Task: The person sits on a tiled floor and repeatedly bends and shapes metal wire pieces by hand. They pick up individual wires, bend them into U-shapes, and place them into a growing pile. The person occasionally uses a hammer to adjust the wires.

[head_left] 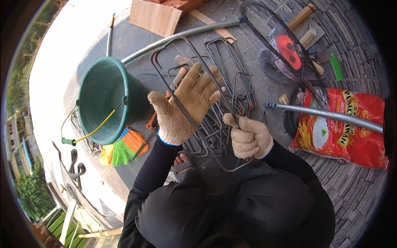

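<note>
My left hand [198, 105], in a knitted work glove, is palm up with its fingers spread. It lies beneath a bent steel rebar stirrup [198, 131], one side of which crosses the palm. My right hand [251, 139], gloved alike, is closed around the stirrup's other long side, close to its lower end. Under both hands, a pile of similar stirrups [217, 133] lies on the tiled floor, with more stirrups [235, 66] beyond. A tool with an orange handle [180, 75] is partly hidden behind my left hand.
A green bucket [102, 99] stands left, beside colourful broom bristles [124, 150]. A metal pipe [186, 33] crosses beyond the stirrups, near plywood [155, 18]. At right are a black wire coil [257, 34], a red plastic sack [366, 145] and another pipe [335, 117] over it.
</note>
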The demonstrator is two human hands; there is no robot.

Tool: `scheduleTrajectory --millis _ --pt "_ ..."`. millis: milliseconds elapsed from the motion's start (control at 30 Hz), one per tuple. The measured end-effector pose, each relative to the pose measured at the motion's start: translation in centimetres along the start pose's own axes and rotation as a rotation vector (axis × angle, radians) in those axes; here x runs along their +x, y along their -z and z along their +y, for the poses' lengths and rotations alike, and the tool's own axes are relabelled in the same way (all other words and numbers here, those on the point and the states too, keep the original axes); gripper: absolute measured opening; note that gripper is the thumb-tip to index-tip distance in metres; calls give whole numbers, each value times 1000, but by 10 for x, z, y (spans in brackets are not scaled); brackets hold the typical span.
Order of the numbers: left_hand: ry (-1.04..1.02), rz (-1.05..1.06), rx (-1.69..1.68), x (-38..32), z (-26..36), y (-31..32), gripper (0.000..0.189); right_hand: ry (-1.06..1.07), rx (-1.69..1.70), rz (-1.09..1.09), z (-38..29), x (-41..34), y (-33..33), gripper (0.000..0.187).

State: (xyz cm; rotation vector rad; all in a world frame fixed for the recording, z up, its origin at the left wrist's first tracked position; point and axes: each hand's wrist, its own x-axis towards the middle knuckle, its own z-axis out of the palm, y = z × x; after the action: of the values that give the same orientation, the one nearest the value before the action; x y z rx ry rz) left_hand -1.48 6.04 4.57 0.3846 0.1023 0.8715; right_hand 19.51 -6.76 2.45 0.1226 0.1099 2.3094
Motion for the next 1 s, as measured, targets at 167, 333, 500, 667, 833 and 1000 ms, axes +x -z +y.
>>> scheduleTrajectory --millis 167,333,500,667,833,1000 --pt "93 209 -367 -20 -5 28 122 -12 -197 346 15 9 12 61" --pt "124 229 -358 -22 -6 44 109 -88 -484 594 10 10 29 86" --pt "222 232 -448 -25 -23 42 85 -270 117 162 39 15 48 92" --pt "394 307 -319 -32 -42 20 43 -279 266 100 64 13 60 71" --pt "361 305 -173 -37 -48 33 42 -154 -136 493 68 19 37 34" --pt "401 320 -10 -35 -55 35 45 -106 -311 523 75 13 53 32"
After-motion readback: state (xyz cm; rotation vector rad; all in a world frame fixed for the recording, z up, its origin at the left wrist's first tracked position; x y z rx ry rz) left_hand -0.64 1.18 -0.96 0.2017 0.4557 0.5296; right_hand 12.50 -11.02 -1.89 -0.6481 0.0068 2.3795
